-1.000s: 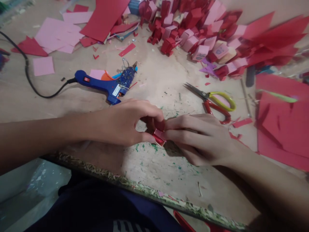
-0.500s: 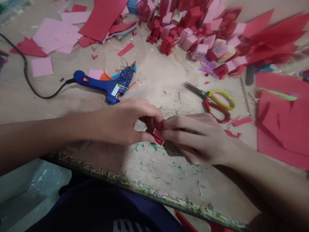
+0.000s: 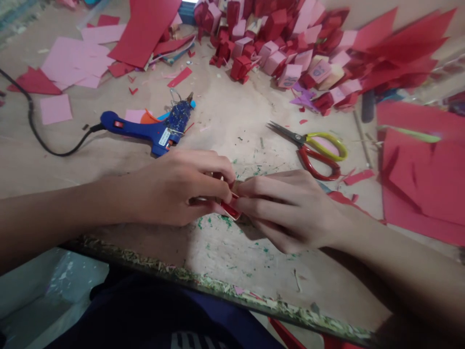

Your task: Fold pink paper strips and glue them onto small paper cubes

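Note:
Between my two hands, low over the table, is a small red folded paper piece (image 3: 230,210) with a pale edge. My left hand (image 3: 189,186) is closed on its left end, thumb below and forefinger pressing on top. From the other side my right hand (image 3: 290,208) pinches it with the fingertips. The fingers hide most of the piece, so its full shape does not show. Just beyond my left hand lies a blue glue gun (image 3: 141,133) with a dark, crusted nozzle. Scissors (image 3: 308,145) with one yellow and one red handle lie past my right hand.
A heap of red and pink paper boxes (image 3: 272,53) fills the back. Pink paper squares (image 3: 72,63) lie at the left back, red sheets (image 3: 425,179) at the right. The glue gun's black cord (image 3: 54,152) runs off left. The table edge (image 3: 174,274) is rough and littered with scraps.
My left forefinger has come down onto the red paper piece, closing the gap it made with the thumb. My right hand keeps its pinch. The whole view has shifted slightly.

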Motion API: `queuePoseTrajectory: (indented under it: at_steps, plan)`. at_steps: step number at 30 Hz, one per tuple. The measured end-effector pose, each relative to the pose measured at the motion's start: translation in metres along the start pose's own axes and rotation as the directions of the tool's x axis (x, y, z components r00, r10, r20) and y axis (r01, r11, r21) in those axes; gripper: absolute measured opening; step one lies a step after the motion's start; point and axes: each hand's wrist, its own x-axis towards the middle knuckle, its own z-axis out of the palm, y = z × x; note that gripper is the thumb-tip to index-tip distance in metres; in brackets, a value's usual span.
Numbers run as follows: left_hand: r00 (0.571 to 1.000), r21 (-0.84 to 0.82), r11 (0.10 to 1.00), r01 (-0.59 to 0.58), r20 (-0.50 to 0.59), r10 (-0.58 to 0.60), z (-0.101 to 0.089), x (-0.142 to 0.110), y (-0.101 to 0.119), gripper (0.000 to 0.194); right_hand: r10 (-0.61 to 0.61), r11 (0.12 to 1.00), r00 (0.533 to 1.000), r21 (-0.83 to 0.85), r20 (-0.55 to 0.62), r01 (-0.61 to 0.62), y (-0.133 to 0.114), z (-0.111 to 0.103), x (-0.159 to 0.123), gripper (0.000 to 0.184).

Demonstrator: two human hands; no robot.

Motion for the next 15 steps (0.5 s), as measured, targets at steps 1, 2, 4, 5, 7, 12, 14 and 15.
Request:
queuePoseTrajectory:
  at_steps: [1, 2, 4, 5, 7, 12, 14, 15]
  plan:
    - [1.0, 0.026, 0.999, -0.019, 0.006, 0.018, -0.0002, -0.0004, -0.0003, 0.014, 0.0, 1.0, 1.0, 0.0, 0.0, 0.0, -0.0001, 0.0002, 0.0, 0.016]
    - [0.999, 0.053, 0.998, -0.033, 0.017, 0.033, -0.0005, -0.0008, -0.0006, 0.016, -0.001, 1.0, 1.0, 0.002, -0.004, 0.001, -0.0003, 0.0004, 0.0001, 0.015]
    - [0.997, 0.112, 0.991, -0.07, 0.017, 0.069, -0.0009, -0.0015, -0.0016, 0.018, 0.0, 1.0, 1.0, 0.006, -0.012, 0.0, -0.0008, 0.0006, 0.0005, 0.014]
    - [0.997, 0.141, 0.987, -0.08, 0.024, 0.078, -0.001, -0.0019, -0.0021, 0.019, 0.002, 1.0, 1.0, 0.009, -0.012, -0.002, -0.0011, 0.0007, 0.0007, 0.015]
    - [0.996, 0.188, 0.978, -0.089, 0.037, 0.084, -0.0014, -0.0028, -0.0031, 0.02, 0.005, 1.0, 1.0, 0.012, -0.016, -0.004, -0.0015, 0.0011, 0.0009, 0.016]
    - [0.994, 0.189, 0.977, -0.102, 0.046, 0.095, -0.0032, -0.004, -0.0019, 0.022, 0.008, 1.0, 1.0, 0.013, -0.012, -0.007, -0.0013, 0.0022, 0.0005, 0.021]
    - [0.998, 0.133, 0.989, -0.06, 0.043, 0.055, -0.0034, -0.0034, 0.0001, 0.02, 0.024, 1.0, 1.0, 0.021, -0.018, -0.023, -0.0013, 0.0008, 0.001, 0.024]
    - [0.999, 0.089, 0.996, -0.025, 0.037, 0.022, -0.003, -0.0028, 0.0012, 0.019, 0.037, 0.999, 0.999, 0.035, -0.028, -0.036, -0.0016, -0.0009, 0.0016, 0.025]
